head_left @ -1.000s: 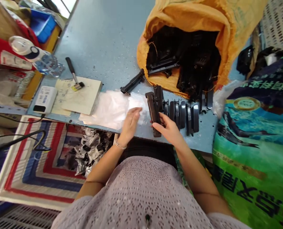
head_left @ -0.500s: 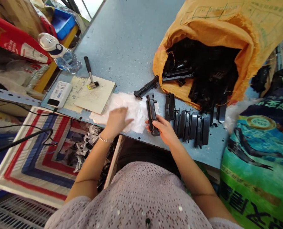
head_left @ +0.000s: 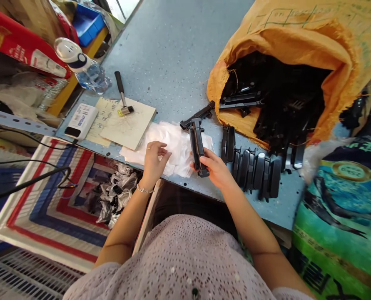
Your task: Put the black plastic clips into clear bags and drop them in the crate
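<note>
My right hand (head_left: 215, 168) grips a long black plastic part (head_left: 196, 146) near its lower end, holding it up over the white plastic bags. My left hand (head_left: 155, 161) is over the left side of the thin white plastic bags (head_left: 166, 137), its fingers bent and the thumb apart from them; nothing shows in it. Another black part (head_left: 200, 114) lies just behind the held one. To the right, several black parts (head_left: 255, 171) stand in a row along the table edge. An orange woven sack (head_left: 225, 77) lies open behind them with many black parts inside.
On the table (head_left: 169, 54) a hammer (head_left: 120, 87) rests on a cardboard piece (head_left: 135, 129); a white box-shaped device (head_left: 82, 121) and a water bottle (head_left: 85, 68) stand left. A striped basket (head_left: 44, 200) holds silvery packets (head_left: 118, 191). A green-blue bag (head_left: 344, 225) is at right.
My left hand has shifted slightly right, its fingers now more bent. The right hand still holds the black part, tilted a little more. The whole view has moved slightly.
</note>
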Demonstrator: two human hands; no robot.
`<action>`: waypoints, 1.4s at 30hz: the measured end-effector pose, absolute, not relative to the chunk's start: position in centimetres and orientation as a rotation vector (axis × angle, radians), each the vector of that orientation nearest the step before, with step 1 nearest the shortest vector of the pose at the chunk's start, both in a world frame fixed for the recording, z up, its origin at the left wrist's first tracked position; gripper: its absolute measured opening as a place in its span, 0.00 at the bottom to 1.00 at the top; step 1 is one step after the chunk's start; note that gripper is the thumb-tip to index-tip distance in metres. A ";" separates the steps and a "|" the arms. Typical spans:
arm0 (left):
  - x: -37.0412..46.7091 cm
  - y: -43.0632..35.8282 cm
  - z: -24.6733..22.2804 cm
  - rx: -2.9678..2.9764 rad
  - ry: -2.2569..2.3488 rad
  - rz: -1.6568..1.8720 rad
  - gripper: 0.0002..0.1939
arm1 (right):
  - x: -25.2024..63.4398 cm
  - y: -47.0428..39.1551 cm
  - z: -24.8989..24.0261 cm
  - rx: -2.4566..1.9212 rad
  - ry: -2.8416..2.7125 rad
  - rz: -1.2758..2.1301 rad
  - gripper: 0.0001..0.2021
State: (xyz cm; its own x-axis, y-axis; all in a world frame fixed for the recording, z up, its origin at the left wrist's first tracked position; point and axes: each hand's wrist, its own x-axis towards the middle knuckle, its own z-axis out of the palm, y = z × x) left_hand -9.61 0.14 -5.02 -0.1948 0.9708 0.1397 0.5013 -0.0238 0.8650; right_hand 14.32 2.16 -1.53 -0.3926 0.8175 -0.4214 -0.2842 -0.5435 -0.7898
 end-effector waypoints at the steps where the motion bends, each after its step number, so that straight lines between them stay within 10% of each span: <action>1: -10.0 -0.7 -4.8 1.458 1.782 1.230 0.14 | 14.0 2.6 -1.3 -1.069 -0.840 2.007 0.21; 9: -10.6 -2.3 -3.3 1.450 2.071 0.907 0.21 | 9.6 6.3 -1.5 -0.940 -0.897 2.232 0.22; 22: -10.1 -1.5 -2.8 1.658 1.902 1.232 0.04 | 8.3 8.7 -0.6 -0.782 -0.962 2.275 0.20; 32: -14.7 -1.4 -4.4 1.521 2.596 0.926 0.15 | 6.8 8.7 -1.9 -0.904 -0.839 2.291 0.19; 42: -7.6 3.1 -3.8 1.550 1.682 1.081 0.13 | 11.4 8.0 -0.7 -0.954 -0.813 1.999 0.19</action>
State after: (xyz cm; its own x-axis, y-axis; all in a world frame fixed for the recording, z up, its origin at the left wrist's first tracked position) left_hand -7.60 3.07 -3.77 -0.1363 0.9862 0.0941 0.4953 -0.0145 0.8686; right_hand 11.39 7.99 -0.65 -0.4297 0.8352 -0.3432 -0.3589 -0.5068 -0.7838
